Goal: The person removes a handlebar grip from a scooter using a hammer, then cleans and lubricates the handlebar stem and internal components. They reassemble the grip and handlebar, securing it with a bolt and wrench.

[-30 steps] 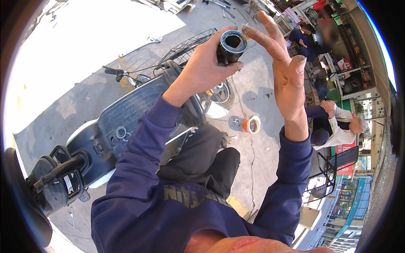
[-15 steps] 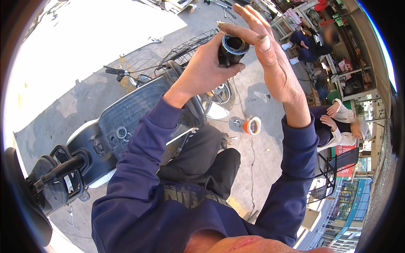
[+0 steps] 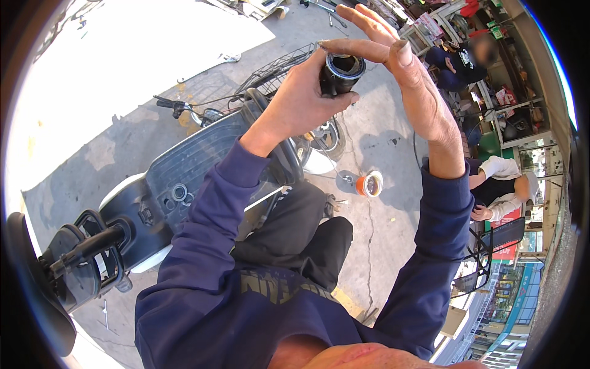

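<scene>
My left hand (image 3: 300, 103) grips an upright black metal tube (image 3: 336, 79) with a shiny rim and dark hollow top, high in the view. My right hand (image 3: 413, 95) reaches over it from the right, fingers stretched out; the index finger crosses the tube's top, with pale grimy smears at its tip. Whether that finger touches the rim I cannot tell. Below lie a scooter's dark ribbed footboard (image 3: 214, 141) with a few rings (image 3: 179, 193) on it and, on the ground, an orange-and-white tub (image 3: 373, 184) of brownish substance.
A bicycle with a wire basket (image 3: 270, 67) stands beyond the footboard. Wrenches (image 3: 227, 59) and tools lie on the concrete. The scooter's handlebar (image 3: 80, 252) is at left. Two other people (image 3: 498, 187) (image 3: 458, 64) are at right, near shelving and a black folding chair (image 3: 491, 246).
My right hand has swung left over the tube's top, then shifted slightly right at the wrist. My left hand and tube moved slightly right. The nearer person at right has lowered their hands.
</scene>
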`<state>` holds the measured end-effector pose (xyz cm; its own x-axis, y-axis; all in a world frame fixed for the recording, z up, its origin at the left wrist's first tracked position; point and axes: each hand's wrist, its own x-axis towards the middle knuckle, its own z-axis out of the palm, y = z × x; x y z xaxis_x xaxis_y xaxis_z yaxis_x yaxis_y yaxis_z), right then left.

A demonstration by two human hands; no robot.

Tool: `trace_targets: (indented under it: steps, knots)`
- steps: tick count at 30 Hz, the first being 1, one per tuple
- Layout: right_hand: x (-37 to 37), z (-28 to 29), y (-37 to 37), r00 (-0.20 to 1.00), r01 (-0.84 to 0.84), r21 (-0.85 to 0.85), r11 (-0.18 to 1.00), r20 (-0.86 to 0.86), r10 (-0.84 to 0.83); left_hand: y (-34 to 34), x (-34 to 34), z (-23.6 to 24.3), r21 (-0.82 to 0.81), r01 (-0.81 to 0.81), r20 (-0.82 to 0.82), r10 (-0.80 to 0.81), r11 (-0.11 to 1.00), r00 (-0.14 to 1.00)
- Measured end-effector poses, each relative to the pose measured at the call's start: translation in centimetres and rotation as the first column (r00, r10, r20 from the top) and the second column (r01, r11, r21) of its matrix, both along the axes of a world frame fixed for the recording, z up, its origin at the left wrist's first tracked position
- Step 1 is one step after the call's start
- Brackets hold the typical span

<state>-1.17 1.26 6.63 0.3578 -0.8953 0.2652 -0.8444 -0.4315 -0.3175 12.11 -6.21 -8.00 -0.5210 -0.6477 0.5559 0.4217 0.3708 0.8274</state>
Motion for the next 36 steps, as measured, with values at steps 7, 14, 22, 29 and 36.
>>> trace_targets:
  steps: [7,14,22,29,36]
  knots:
    - [4.2,1.6,3.3,0.908,-0.117,0.112,0.987,0.415,0.06,-0.2,0.1,-0.3,-0.02,-0.02,-0.078,0.018,1.0,0.997]
    - [-1.5,-3.7,2.1,0.696,-0.157,0.132,0.979,0.718,0.015,0.2,-0.2,0.1,0.02,0.03,-0.081,-0.028,0.999,0.996]
    - [0.5,-6.5,1.3,0.737,-0.061,0.034,0.998,0.675,0.022,0.3,0.1,0.3,0.084,0.058,-0.069,-0.052,0.995,0.996]
    - [-0.7,-7.3,3.7,0.927,0.15,-0.15,0.977,0.366,-0.086,0.3,-0.1,0.0,0.054,0.05,-0.117,-0.044,0.997,0.992]
    - [-2.1,-5.2,4.1,0.95,0.163,-0.34,0.926,0.308,-0.054,0.5,-0.2,0.2,0.1,0.095,-0.104,-0.084,0.99,0.991]
